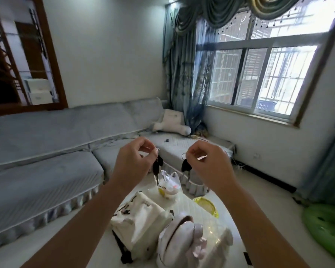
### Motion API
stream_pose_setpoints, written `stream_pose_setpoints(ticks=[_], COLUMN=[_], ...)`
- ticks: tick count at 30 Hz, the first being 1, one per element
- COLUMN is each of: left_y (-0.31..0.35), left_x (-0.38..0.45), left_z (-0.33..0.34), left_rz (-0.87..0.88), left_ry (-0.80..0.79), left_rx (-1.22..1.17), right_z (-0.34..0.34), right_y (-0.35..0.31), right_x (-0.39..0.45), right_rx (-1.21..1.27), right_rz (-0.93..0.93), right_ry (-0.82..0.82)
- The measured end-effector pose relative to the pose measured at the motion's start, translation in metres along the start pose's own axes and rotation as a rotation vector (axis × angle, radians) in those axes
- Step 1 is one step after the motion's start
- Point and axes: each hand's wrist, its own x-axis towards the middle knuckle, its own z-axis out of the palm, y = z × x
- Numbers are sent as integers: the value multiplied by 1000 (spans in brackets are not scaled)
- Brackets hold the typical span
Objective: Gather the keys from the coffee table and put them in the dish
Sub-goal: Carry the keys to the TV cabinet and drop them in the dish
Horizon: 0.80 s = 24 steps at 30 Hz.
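A long grey sofa (pixel 52 151) in ribbed, quilted fabric with a frilled skirt runs along the wall and turns under the window. In front of it stands the glossy white coffee table (pixel 234 225) with a rounded edge. On the table sit a boxy cream canvas bag (pixel 141 221) with black straps, a soft white rounded backpack (pixel 182 238), a crinkled white plastic bag (pixel 169 183), and a shallow yellow translucent glass dish (pixel 207 206) near the far right edge. Both hands are raised above the table, well apart from the dish. The left hand (pixel 133 161) pinches a thin wire ring, from which a black-headed key (pixel 157 167) hangs down. The right hand (pixel 207 163) pinches another ring in the same way, its dark-headed key (pixel 186 167) dangling below the fingertips.
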Motion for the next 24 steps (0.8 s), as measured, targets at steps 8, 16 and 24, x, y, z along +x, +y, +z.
stream_pose_setpoints(ticks=[8, 16, 24], left_y=[59, 93, 114], left_x=[-11, -4, 15], left_z=[41, 78, 130], left_rz=[10, 34, 163], left_ry=[-99, -194, -328], left_rx=[-31, -127, -293], right_z=[-59, -93, -126], right_y=[26, 48, 64], right_x=[-20, -31, -41], right_rx=[-46, -107, -176], right_rz=[12, 133, 278], right_ry=[48, 128, 316])
